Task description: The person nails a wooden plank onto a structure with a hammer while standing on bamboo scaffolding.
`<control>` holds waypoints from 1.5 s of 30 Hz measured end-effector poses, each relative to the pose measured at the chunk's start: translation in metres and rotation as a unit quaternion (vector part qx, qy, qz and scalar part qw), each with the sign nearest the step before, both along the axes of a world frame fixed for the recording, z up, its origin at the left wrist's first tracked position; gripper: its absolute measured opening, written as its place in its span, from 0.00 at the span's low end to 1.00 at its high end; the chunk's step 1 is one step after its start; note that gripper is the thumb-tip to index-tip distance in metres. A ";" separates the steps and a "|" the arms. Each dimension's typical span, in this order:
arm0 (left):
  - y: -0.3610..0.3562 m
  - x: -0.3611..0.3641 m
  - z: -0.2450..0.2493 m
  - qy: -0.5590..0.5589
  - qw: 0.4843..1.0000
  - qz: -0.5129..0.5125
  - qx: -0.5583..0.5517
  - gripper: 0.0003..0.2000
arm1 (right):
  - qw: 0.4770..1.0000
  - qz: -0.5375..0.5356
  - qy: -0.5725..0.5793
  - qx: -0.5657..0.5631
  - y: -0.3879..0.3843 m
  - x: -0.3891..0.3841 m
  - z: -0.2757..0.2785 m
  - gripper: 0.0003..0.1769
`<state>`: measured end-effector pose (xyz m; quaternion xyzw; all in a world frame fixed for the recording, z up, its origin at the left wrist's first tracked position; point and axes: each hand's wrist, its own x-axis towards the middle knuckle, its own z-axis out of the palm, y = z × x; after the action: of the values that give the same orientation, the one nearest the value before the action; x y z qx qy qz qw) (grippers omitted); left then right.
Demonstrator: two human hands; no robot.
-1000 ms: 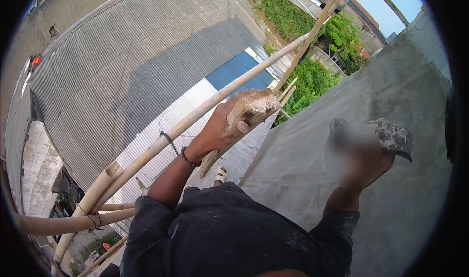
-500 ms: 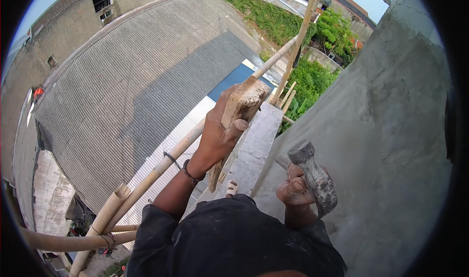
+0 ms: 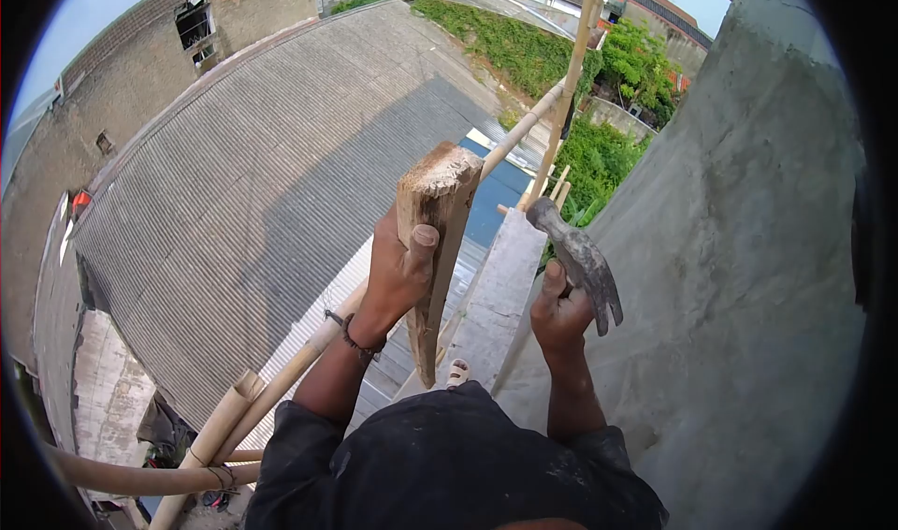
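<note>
My left hand [image 3: 398, 273] is wrapped round a pointed wooden stake [image 3: 441, 221], held nearly upright with its battered, pale end up and the tip down by my body. To the right, my right hand [image 3: 561, 315] grips a claw hammer [image 3: 578, 254], its grey head up and its claw toward the wall. Most of the hammer's handle is hidden behind the fist. The hammer head and the stake are apart.
A pale plank walkway [image 3: 496, 287] runs ahead beneath me, with my sandal [image 3: 457, 373] on it. Bamboo poles [image 3: 290, 371] line the left side above a corrugated roof [image 3: 234, 174]. A rough cement wall [image 3: 720, 249] rises close on the right.
The stake has moved left and turned more upright in my left hand. My right hand has risen, and the hammer has turned so that its claw now shows.
</note>
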<state>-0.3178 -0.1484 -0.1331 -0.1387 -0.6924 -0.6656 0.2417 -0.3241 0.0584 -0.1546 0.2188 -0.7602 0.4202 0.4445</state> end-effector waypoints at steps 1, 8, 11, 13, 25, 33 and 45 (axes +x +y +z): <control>0.001 -0.007 0.001 0.006 1.000 0.007 0.002 0.45 | 0.997 0.019 0.021 -0.068 0.006 0.004 -0.006 0.29; 0.016 0.005 -0.006 0.006 0.999 0.015 -0.030 0.44 | 0.997 0.004 -0.052 0.059 0.000 0.016 0.013 0.24; 0.012 -0.006 -0.001 0.041 0.998 0.037 -0.011 0.43 | 0.994 0.031 -0.012 -0.101 0.002 0.015 0.010 0.31; 0.011 -0.003 -0.003 -0.034 0.999 0.007 -0.030 0.43 | 0.982 0.091 0.074 -0.146 0.009 0.036 0.013 0.34; 0.026 -0.003 -0.007 -0.006 0.998 0.035 -0.042 0.41 | 0.986 0.097 0.137 0.025 0.012 0.039 0.022 0.25; 0.002 -0.034 -0.021 -0.029 0.973 -0.222 0.062 0.49 | 0.951 0.140 -0.105 -0.253 0.022 0.002 0.008 0.21; 0.051 -0.111 -0.100 -0.208 0.835 -0.482 0.166 0.59 | 0.756 0.525 -0.338 -0.197 0.031 0.000 0.078 0.50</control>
<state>-0.4285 -0.0973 -0.2336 -0.2710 -0.4507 -0.8158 -0.2405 -0.3246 0.0889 -0.0763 0.3351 -0.5268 0.7749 -0.0983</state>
